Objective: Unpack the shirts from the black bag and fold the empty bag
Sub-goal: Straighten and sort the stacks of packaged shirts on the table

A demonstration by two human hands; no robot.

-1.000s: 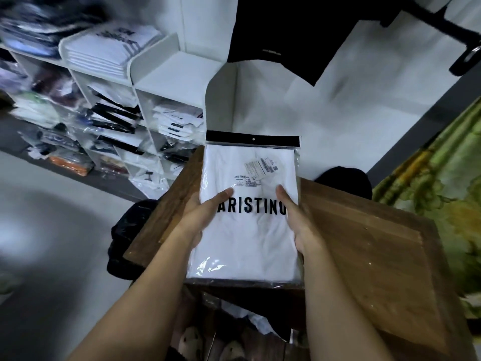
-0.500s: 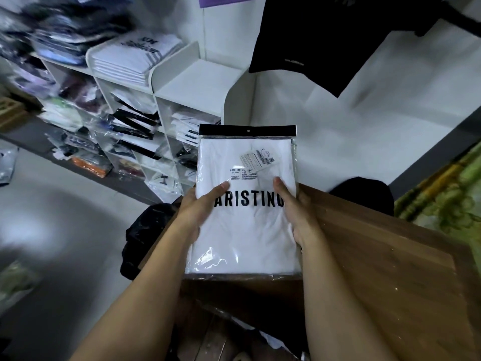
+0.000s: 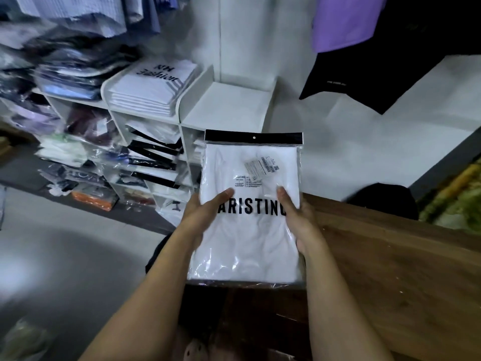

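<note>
I hold a white shirt packed in clear plastic (image 3: 250,246), with a black header strip and black lettering, upright in front of me. My left hand (image 3: 200,220) grips its left edge with the thumb on the front. My right hand (image 3: 294,220) grips its right edge the same way. The pack hangs above the left end of the wooden table (image 3: 390,269). A dark heap that may be the black bag (image 3: 156,259) shows only as a sliver under my left forearm, beside the table.
White shelves (image 3: 226,105) at the back left hold stacks of packed shirts (image 3: 153,87). A black garment (image 3: 364,74) and a purple one (image 3: 343,19) hang on the wall. A black object (image 3: 382,199) sits behind the table. Grey floor lies to the left.
My view has tilted up and toward the shelves, so more of the shelving and hanging clothes shows. The packed shirt stays in both hands, carried slightly toward the shelves.
</note>
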